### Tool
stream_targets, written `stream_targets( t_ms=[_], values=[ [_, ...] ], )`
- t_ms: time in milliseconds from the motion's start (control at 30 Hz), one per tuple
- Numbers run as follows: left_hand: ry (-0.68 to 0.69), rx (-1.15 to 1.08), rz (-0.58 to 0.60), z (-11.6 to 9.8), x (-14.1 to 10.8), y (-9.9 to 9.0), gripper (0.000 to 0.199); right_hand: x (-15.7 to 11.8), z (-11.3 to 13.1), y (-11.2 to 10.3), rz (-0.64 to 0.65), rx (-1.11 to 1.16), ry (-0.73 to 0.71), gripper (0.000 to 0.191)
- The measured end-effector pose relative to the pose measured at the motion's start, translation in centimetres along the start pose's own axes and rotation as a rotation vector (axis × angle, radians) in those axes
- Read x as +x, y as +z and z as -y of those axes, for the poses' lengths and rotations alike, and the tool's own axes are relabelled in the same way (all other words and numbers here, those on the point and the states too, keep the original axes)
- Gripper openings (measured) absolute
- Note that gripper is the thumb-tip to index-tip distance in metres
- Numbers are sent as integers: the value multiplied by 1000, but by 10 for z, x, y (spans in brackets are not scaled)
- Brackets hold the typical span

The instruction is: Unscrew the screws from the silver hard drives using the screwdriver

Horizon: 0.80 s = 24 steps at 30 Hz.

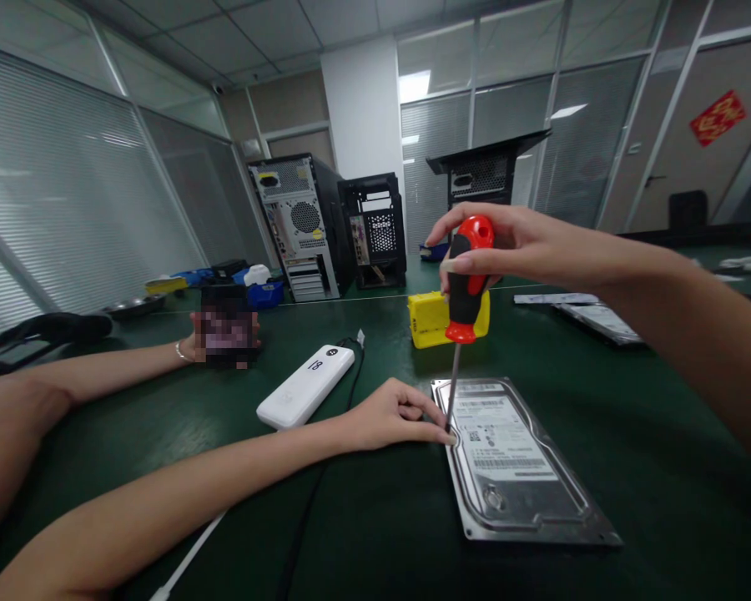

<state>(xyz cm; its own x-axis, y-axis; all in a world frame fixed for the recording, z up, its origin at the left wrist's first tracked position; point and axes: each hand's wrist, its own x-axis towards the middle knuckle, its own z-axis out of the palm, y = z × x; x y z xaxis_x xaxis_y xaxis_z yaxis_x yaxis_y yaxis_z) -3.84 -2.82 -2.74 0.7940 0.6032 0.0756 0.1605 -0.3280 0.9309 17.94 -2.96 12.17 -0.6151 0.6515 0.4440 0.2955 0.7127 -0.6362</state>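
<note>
A silver hard disk drive [506,451] with a white label lies flat on the dark green table. My right hand [506,242] is wrapped round the red and black handle of a screwdriver [466,292], which stands nearly upright, tip down at the drive's left edge. Down at that edge, my left hand [397,415] is closed, thumb and index finger pinched about the lower end of the shaft. Those fingertips hide the screwdriver's tip and whatever lies under it.
A white power bank [306,384] with a dark cable lies left of the drive. Behind stand a yellow box [429,321] and computer cases [300,225]. Another person's hand [191,344] holds a blurred-out object at left. A second drive [601,321] lies at right.
</note>
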Motion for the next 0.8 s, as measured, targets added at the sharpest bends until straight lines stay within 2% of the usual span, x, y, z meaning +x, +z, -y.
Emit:
stream_targets(
  t_ms=[333, 800],
  values=[
    [-3, -4, -7, 1, 0, 0, 25, 0, -1, 2, 10, 8, -108, 29],
    [-37, -13, -14, -1, 0, 1, 29, 5, -8, 6, 40, 89, -61, 35]
  ],
)
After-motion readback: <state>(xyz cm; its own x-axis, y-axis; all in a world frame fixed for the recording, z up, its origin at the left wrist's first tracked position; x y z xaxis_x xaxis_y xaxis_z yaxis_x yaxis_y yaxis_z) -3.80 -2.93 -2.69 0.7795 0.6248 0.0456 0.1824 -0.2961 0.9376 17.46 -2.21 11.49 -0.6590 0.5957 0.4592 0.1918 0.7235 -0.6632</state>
